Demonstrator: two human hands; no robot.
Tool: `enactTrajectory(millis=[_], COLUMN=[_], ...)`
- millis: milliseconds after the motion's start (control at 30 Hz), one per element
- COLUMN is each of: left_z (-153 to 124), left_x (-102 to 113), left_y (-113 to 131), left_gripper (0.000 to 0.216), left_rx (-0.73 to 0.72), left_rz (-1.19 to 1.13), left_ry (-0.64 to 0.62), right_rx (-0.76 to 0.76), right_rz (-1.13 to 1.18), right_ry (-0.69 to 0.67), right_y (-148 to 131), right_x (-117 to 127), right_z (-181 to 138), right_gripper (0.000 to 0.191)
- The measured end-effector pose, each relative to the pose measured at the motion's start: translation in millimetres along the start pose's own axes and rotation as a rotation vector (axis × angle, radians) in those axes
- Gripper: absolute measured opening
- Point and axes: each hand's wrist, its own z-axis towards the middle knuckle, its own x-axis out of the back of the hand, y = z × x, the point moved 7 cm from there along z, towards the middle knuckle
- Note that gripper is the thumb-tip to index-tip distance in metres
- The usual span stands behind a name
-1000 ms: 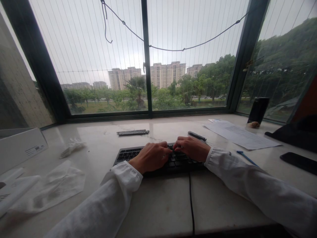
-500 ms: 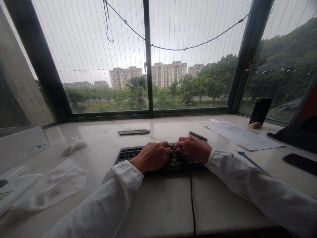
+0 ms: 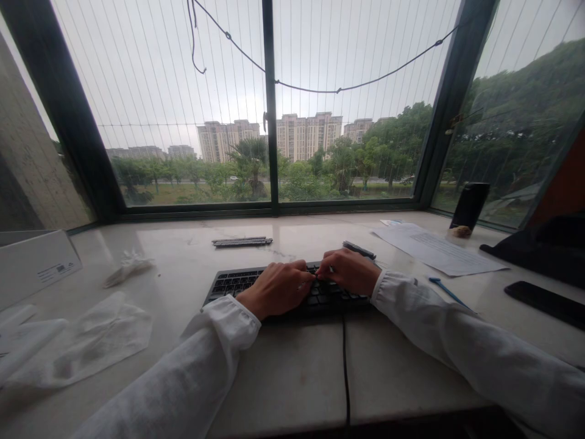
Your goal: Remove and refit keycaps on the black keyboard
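1. Centre-left: dark strips lying behind the keyboard.
2. Centre: keyboard resting flat; work looking unfinished, amount done not showing.
3. Left hand curling over it; grip cannot be told.
4. Right hand bending inward alongside; grip likewise hidden.

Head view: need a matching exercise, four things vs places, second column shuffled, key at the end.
1. keyboard
2. cable
3. white box
4. black cylinder

A. cut off by the left picture edge
B. in front of the right window pane
C. under the left hand and right hand
D. running down toward the bottom picture edge

Pairs: 1-C, 2-D, 3-A, 4-B
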Motion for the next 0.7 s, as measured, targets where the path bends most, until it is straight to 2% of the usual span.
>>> enactTrajectory(millis=[100,400,700], left_z=[0.6,0.2,-0.2], left_x=[-1.9,-0.6,-0.3], left_y=[2.5,4.7,8.8], left_gripper=[0.039,0.037,0.036], left_rx=[0.013,-0.013,-0.014], left_rz=[-0.015,-0.002,0.052], left_ry=[0.015,0.045,0.031], right_rx=[-0.002,0.003,-0.078], right_rz=[0.080,0.279,0.317], right_ry=[-0.022,-0.018,-0.042], right_y=[4.2,14.5,25.1], right_x=[-2.6,-6.8,-11.1], right_z=[2.1,2.9,4.0], right_gripper=[0.020,0.024,0.032])
